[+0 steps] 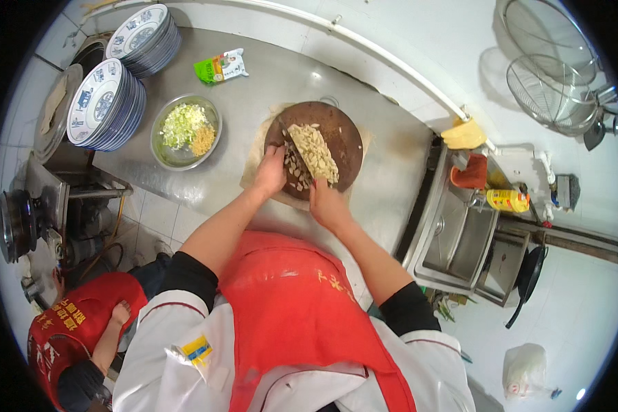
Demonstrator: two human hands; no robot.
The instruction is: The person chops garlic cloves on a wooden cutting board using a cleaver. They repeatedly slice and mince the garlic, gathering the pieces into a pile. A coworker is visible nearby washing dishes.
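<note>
My right hand (330,206) grips the handle of a kitchen knife (299,152), its blade slanting across a round wooden chopping board (347,147). Right of the blade lies a heap of pale chopped food (314,149), too small to name surely. Darker-looking pieces (294,167) show on the blade's left side, close to my left hand (270,172). That hand rests at the board's left edge with fingers bent; whether they hold anything is hidden. Beneath the board a beige cloth (252,162) sticks out on both sides.
A metal bowl (172,160) holds chopped green-and-white vegetable and minced yellowish bits. Stacked patterned plates (103,103) and a green-and-white packet (221,67) stand on the steel table (206,190). At right is a sink (450,247); a co-worker in a red apron (87,309) is at lower left.
</note>
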